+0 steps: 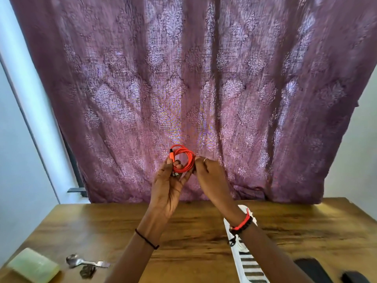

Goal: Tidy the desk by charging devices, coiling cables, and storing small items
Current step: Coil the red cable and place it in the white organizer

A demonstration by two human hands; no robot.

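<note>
Head view, big to small.

Curtain [204, 78]: purple, patterned, fills the background behind the desk's far edge.

Desk [193, 231]: wood, glossy.
- White striped item [247, 262] runs from mid-desk to the near edge, right of centre, partly under the right forearm. Can't tell what it is.
- Pale green block [33, 264] at the near left corner.
- Two dark flat items [312, 268] at the near right corner, cut off by the frame.
- Spoon [81, 261] near the near edge, left side. A small dark lump [87, 271] lies just beside it, too blurred to identify.

Left hand [167, 188]: raised over the far edge, palm toward the camera. Thumb and fingers are curled onto the coil's left side, fingertips poking through the loop.

Right hand [210, 176]: same height, pinching the coil's right side between thumb and forefinger.

Cable [183, 158]: orange, wound into a small round coil of several turns. It is in the air between both hands, off the desk, in front of the curtain. One orange plug [172, 155] sits at the coil's upper left by the left thumb. A dark end shows at the bottom.

Handling, my read:
- Light and soft, but springy. The turns will likely fan out if the grip loosens.
- Grip across the whole bundle so every turn is trapped. Don't carry it by the plug.
- Coiling looks about done. The loose end needs tucking or wrapping before it goes down.
- Risk: letting go with one hand early, and the coil unwinds.
</note>
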